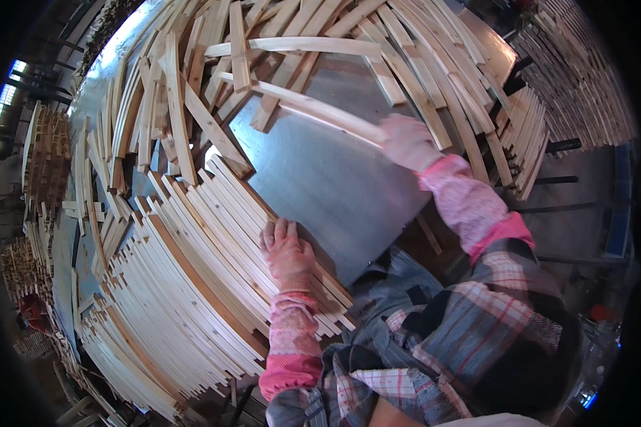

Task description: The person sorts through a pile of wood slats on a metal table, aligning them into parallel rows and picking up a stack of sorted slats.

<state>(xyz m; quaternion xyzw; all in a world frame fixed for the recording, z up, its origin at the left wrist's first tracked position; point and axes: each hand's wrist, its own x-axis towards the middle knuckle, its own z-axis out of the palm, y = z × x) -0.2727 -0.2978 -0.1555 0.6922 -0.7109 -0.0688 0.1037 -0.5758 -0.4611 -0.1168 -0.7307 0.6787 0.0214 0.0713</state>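
Slat [324, 112]: gripped at one end by the closed right hand [409, 142]. Slat row [192, 285]: touched from above by the half-open left hand [289, 257]. Heap [175, 107]: spread beyond both hands.

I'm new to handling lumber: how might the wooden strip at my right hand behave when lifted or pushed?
The wooden strip will probably stay stiff, since it looks like solid wood. It's likely fairly light for its length, being slender. Pushed, it may slide rather than roll, given its flat sides and the smooth, shiny metal tabletop.
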